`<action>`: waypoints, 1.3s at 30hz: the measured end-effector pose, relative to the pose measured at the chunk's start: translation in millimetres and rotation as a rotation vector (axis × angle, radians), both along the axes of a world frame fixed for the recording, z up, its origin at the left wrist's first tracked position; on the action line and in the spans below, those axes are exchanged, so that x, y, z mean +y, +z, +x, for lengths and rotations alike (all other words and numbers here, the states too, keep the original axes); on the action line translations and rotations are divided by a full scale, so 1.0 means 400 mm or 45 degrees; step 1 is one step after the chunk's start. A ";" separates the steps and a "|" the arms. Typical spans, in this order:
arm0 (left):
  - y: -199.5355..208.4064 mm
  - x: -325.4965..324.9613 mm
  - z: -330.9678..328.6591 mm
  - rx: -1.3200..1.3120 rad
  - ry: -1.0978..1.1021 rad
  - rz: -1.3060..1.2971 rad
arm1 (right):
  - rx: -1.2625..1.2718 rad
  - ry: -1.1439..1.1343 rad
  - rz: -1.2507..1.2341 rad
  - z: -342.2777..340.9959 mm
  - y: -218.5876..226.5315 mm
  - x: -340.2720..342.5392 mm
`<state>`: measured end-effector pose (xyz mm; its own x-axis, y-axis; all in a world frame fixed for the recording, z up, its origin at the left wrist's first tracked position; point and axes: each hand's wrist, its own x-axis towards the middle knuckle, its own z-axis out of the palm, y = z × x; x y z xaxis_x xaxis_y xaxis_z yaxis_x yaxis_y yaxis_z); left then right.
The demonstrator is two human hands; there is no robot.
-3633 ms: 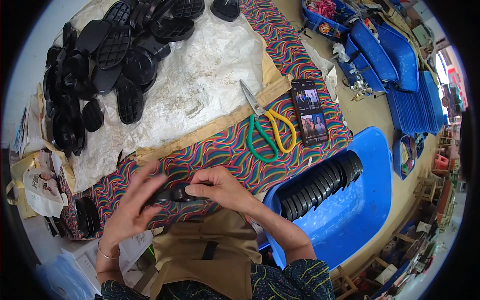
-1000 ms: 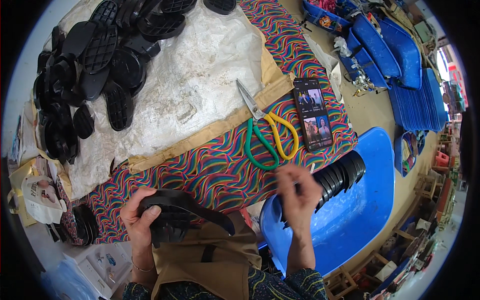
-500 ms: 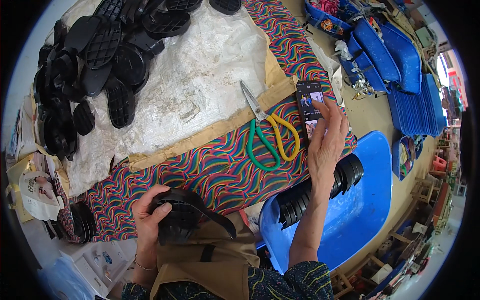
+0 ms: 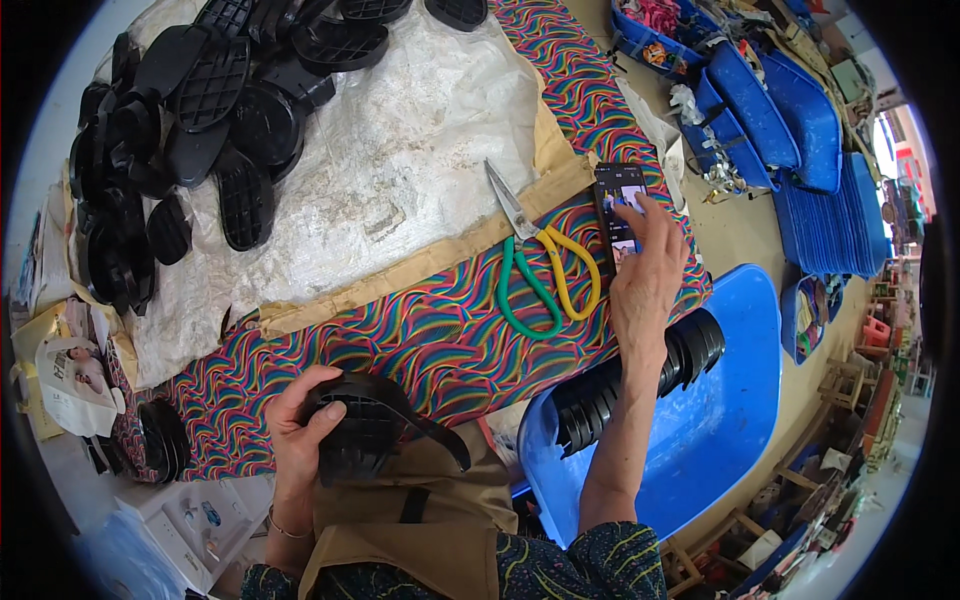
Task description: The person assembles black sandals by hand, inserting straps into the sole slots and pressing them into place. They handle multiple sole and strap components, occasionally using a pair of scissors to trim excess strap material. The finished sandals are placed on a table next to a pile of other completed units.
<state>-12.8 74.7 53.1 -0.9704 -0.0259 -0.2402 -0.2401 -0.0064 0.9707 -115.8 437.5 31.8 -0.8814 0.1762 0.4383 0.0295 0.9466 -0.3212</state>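
My left hand (image 4: 297,428) is closed round a black shoe sole (image 4: 365,425) with a grid pattern, held above my lap at the table's near edge. A strip of the sole curves out to the right. My right hand (image 4: 648,272) lies over a smartphone (image 4: 608,200) on the table, fingers stretched and fingertips at its lit screen; part of the phone is hidden beneath them. Left of the phone lies a pair of scissors (image 4: 545,250) with one green and one yellow handle, its blades parted slightly.
Black soles (image 4: 215,85) are heaped on a white woven sheet (image 4: 400,140) at the far left. The table has a colourful wavy cloth (image 4: 440,350). Beside me at the right, a blue tub (image 4: 745,330) holds a row of nested soles (image 4: 590,410). More blue bins (image 4: 760,100) stand beyond.
My right fingers have shifted slightly over the phone's screen, bending a little more. My left hand keeps its hold on the shoe sole, almost still.
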 end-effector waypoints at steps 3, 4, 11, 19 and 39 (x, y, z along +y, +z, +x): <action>0.006 0.001 0.007 -0.011 0.009 0.036 | 0.159 0.018 -0.214 0.026 0.024 0.004; 0.010 0.003 0.008 0.001 -0.007 0.022 | 0.200 0.029 -0.378 0.042 0.034 -0.004; 0.055 0.026 0.010 0.165 -0.108 -0.139 | -0.456 0.507 -1.508 0.208 0.123 -0.184; 0.149 0.030 0.038 0.387 -0.328 -0.250 | -1.046 0.869 -1.891 0.282 0.097 -0.287; 0.240 -0.106 0.213 0.490 -0.375 -0.209 | -1.030 0.722 -1.917 0.357 0.318 -0.318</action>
